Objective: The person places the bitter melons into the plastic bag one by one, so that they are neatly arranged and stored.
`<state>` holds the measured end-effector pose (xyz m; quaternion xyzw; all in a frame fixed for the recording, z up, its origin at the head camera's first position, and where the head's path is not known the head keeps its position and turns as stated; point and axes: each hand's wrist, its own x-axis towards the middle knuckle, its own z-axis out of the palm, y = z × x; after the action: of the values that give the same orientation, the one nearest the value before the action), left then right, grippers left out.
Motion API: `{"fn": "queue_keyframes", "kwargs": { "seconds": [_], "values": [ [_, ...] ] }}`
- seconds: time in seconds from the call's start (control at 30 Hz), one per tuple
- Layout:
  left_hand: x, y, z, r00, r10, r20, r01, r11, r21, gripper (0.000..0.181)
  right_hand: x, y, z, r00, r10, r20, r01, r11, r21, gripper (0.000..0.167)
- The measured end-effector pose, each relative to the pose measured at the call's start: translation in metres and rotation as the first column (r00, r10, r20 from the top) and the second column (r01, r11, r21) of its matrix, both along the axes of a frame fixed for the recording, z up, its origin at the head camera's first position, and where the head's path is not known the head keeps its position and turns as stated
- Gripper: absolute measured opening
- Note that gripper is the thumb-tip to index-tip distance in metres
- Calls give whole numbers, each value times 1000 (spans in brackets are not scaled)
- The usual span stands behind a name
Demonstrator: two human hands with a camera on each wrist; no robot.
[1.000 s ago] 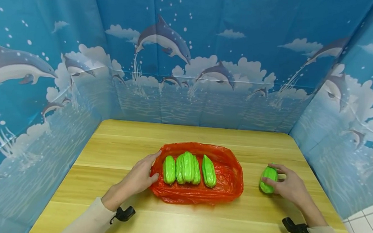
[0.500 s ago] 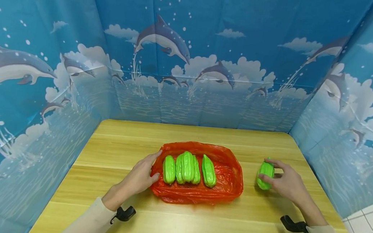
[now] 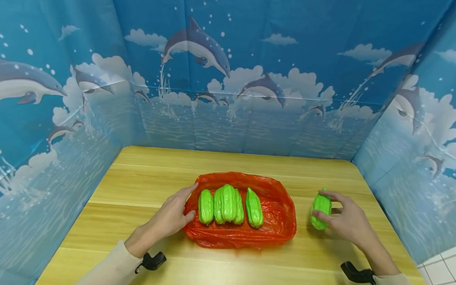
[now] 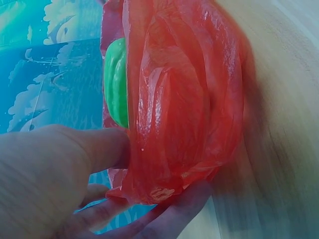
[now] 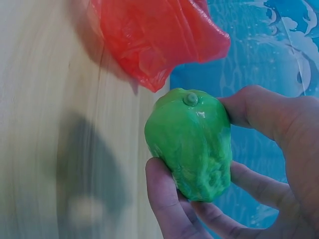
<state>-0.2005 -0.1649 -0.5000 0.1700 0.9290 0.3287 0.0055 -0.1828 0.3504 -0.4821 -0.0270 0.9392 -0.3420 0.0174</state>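
My right hand (image 3: pixel 345 219) grips a bright green ribbed fruit (image 3: pixel 321 209), its kind uncertain, lifted off the table to the right of a red plastic bag (image 3: pixel 241 240). In the right wrist view, thumb and fingers close round the fruit (image 5: pixel 192 142), and a small stem nub shows. The bag lies wide open on the table with several similar green fruits (image 3: pixel 229 203) inside, grouped toward its left and middle. My left hand (image 3: pixel 171 212) holds the bag's left end. In the left wrist view, thumb and fingers span the bag (image 4: pixel 174 104), fingertips partly hidden behind it.
A wooden table (image 3: pixel 218 274) lies under everything. Blue dolphin-print curtains (image 3: pixel 230 116) hang along its back and both sides. White floor tiles (image 3: pixel 455 269) show at the lower right. Each wrist wears a black mount (image 3: pixel 152 261).
The right hand has raised the green fruit off the table and carried it slightly left and away from me. Left hand and bag have stayed in place.
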Motion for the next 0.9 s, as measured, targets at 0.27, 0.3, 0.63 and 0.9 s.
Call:
{"fn": "queue_keyframes", "kwargs": {
  "seconds": [0.27, 0.3, 0.63, 0.9],
  "values": [
    [-1, 0, -1, 1000, 1, 8, -1, 1000, 4, 85, 1, -6, 6, 1000, 15, -24, -15, 1000, 13, 80],
    [-1, 0, -1, 1000, 1, 9, -1, 1000, 3, 85, 1, -7, 7, 1000, 18, -26, -18, 1000, 14, 79],
    [-1, 0, -1, 1000, 6, 7, -6, 1000, -3, 85, 3, -19, 18, 997, 49, -53, -49, 999, 11, 79],
    [0, -1, -2, 1000, 10, 17, -10, 1000, 4, 85, 4, -31, 29, 993, 78, -87, -76, 997, 29, 78]
  ]
}}
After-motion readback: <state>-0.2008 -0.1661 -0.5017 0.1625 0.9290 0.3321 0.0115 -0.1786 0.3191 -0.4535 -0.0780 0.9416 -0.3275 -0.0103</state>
